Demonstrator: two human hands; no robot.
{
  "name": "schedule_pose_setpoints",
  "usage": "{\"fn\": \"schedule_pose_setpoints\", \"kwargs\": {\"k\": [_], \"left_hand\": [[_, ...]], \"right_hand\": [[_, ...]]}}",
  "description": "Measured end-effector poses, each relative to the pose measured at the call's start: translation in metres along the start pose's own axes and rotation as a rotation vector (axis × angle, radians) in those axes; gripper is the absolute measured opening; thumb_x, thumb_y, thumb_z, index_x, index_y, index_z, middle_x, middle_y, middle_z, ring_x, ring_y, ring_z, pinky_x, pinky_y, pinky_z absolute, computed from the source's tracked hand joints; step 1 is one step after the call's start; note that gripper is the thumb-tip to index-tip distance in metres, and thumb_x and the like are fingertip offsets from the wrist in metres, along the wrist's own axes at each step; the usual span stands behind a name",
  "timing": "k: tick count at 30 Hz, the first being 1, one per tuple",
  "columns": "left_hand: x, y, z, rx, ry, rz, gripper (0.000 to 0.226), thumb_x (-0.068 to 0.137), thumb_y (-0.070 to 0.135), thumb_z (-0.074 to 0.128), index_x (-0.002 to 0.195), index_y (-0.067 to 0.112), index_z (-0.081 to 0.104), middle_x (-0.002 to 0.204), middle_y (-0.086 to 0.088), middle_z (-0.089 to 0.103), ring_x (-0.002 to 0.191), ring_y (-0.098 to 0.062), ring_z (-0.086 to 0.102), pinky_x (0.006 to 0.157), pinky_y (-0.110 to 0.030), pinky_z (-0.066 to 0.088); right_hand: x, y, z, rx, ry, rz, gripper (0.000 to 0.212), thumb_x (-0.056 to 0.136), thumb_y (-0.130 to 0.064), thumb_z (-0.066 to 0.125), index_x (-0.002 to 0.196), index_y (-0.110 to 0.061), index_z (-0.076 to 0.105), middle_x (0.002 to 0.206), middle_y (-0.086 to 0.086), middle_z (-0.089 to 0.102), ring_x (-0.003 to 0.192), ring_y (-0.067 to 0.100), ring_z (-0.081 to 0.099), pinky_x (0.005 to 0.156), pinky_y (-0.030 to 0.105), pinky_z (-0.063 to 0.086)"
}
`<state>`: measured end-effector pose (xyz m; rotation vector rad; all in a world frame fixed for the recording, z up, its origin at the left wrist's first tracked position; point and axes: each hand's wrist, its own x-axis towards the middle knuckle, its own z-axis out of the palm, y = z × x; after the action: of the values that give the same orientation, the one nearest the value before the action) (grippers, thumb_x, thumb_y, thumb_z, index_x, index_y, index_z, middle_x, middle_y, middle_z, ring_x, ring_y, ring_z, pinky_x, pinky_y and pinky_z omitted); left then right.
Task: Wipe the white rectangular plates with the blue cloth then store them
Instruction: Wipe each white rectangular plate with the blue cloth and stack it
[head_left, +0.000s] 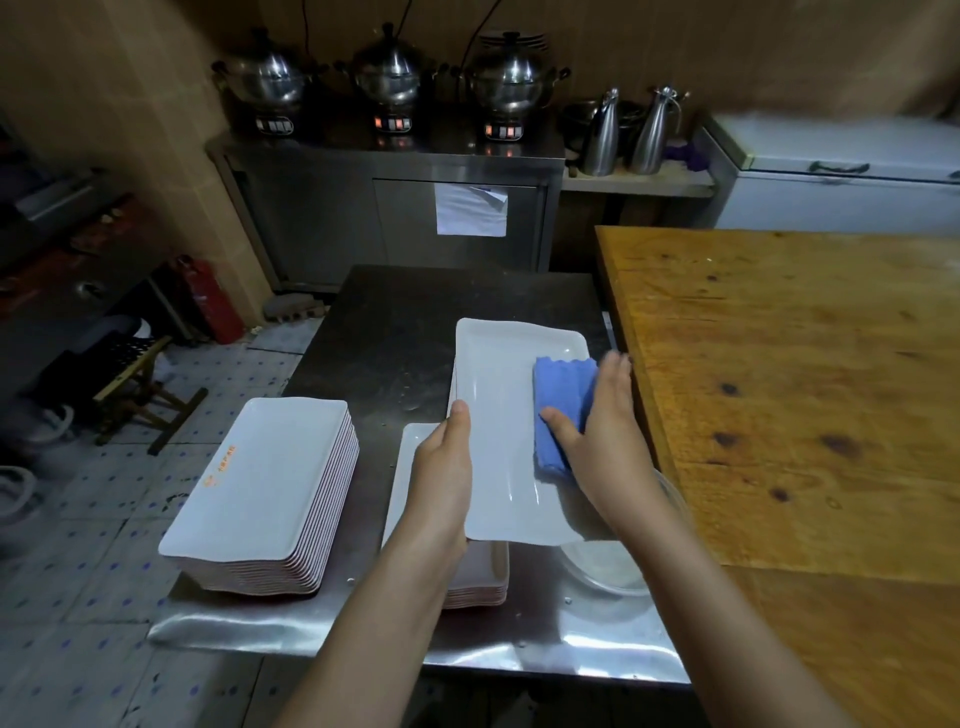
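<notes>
Broadly, we see a wooden desk filling the right side, its left edge running just beside a darker steel desk that carries the task's things. Against the back wall stands a steel cabinet, and further right a white chest freezer. On the steel desk's near-left corner we find a tall stack of plates, white and rectangular, with a small orange mark on the top one. We hold one white plate above the middle of that desk, its long side pointing away from us. Under its near-left part lies a shorter stack of the same plates, partly hidden by our arm. A metal bowl sits on the steel desk below our right forearm, mostly covered by the arm and the plate. A red fire extinguisher stands on the floor to the left. On the cabinet top we see three steel pots on lit bases, and two steel jugs on a lower shelf beside them. Our left hand grips the plate's left long edge, thumb on top of the rim and fingers hidden underneath. Our right hand lies flat with straight fingers, a little blurred. Its thumb presses on the blue cloth, which is folded and rests on the plate's right side, reaching the right rim.
</notes>
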<state>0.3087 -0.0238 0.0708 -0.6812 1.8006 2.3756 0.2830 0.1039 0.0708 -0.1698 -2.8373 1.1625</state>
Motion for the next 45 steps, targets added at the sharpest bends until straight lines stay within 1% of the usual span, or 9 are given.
{"fn": "schedule_pose_setpoints", "kwargs": {"k": [2,4,7,12,18,22,29,36,45], "left_hand": [[0.002,0.002,-0.003,0.003,0.016,0.006,0.034,0.098,0.046,0.037,0.087,0.025,0.062,0.091,-0.001,0.071,0.084,-0.024,0.069,0.067,-0.035,0.056],[0.006,0.005,-0.006,0.016,0.049,0.025,0.033,0.097,0.047,0.037,0.087,0.027,0.061,0.093,-0.002,0.071,0.085,-0.025,0.069,0.073,-0.041,0.057],[0.008,0.006,-0.007,0.033,0.063,0.056,0.033,0.098,0.044,0.036,0.084,0.025,0.06,0.091,-0.001,0.069,0.085,-0.025,0.067,0.08,-0.041,0.055],[0.006,-0.004,-0.005,0.046,0.034,0.028,0.033,0.099,0.042,0.036,0.083,0.027,0.061,0.086,0.002,0.069,0.079,-0.02,0.067,0.066,-0.031,0.054],[0.009,-0.017,-0.013,0.052,0.051,-0.039,0.034,0.098,0.044,0.036,0.093,0.025,0.063,0.09,0.002,0.07,0.083,-0.02,0.068,0.065,-0.03,0.054],[0.015,-0.023,-0.027,0.063,0.083,-0.092,0.038,0.098,0.045,0.037,0.107,0.021,0.065,0.095,-0.001,0.071,0.083,-0.019,0.068,0.061,-0.027,0.053],[0.025,-0.041,-0.055,0.078,0.123,-0.175,0.043,0.1,0.041,0.036,0.119,0.013,0.062,0.105,-0.009,0.069,0.094,-0.025,0.065,0.069,-0.028,0.052],[0.034,-0.048,-0.062,0.034,0.086,-0.205,0.041,0.099,0.042,0.037,0.112,0.014,0.064,0.097,-0.006,0.071,0.086,-0.022,0.067,0.065,-0.029,0.051],[0.047,-0.059,-0.075,0.146,0.127,-0.196,0.04,0.099,0.039,0.038,0.112,0.012,0.063,0.104,-0.012,0.068,0.093,-0.027,0.065,0.066,-0.027,0.051]], "right_hand": [[-0.008,0.004,0.001,0.121,-0.048,0.124,0.082,0.093,-0.033,0.056,0.15,-0.011,0.002,0.158,0.006,0.013,0.139,0.023,0.029,0.104,0.029,0.029],[-0.019,0.013,0.007,0.207,-0.115,0.174,0.069,0.091,-0.033,0.059,0.145,-0.012,0.021,0.143,0.009,0.042,0.121,0.026,0.049,0.089,0.033,0.041],[-0.025,0.023,0.015,0.311,-0.118,0.192,0.054,0.089,-0.031,0.062,0.133,-0.012,0.039,0.124,0.006,0.056,0.099,0.018,0.054,0.076,0.028,0.039],[0.0,0.026,0.011,0.272,-0.018,0.195,0.042,0.088,-0.033,0.063,0.119,-0.009,0.051,0.11,0.005,0.059,0.094,0.02,0.054,0.074,0.03,0.04],[0.017,0.029,0.011,0.355,0.064,0.217,0.023,0.083,-0.024,0.07,0.097,-0.011,0.057,0.091,0.002,0.061,0.085,0.021,0.059,0.07,0.034,0.048],[0.018,0.034,0.017,0.381,0.1,0.188,0.009,0.089,-0.019,0.062,0.095,-0.012,0.057,0.083,-0.001,0.059,0.074,0.012,0.055,0.055,0.026,0.038],[0.019,0.052,0.026,0.791,-0.001,0.561,0.01,0.089,-0.01,0.062,0.085,-0.004,0.055,0.086,0.013,0.061,0.075,0.025,0.059,0.066,0.034,0.047],[0.018,0.065,0.042,1.125,-0.271,0.786,0.037,0.089,-0.002,0.058,0.124,0.007,0.049,0.102,0.024,0.063,0.082,0.032,0.063,0.065,0.04,0.052],[0.024,0.063,0.038,1.141,-0.335,0.796,0.045,0.086,-0.002,0.063,0.128,0.004,0.049,0.097,0.02,0.064,0.081,0.029,0.063,0.047,0.031,0.056]]}}
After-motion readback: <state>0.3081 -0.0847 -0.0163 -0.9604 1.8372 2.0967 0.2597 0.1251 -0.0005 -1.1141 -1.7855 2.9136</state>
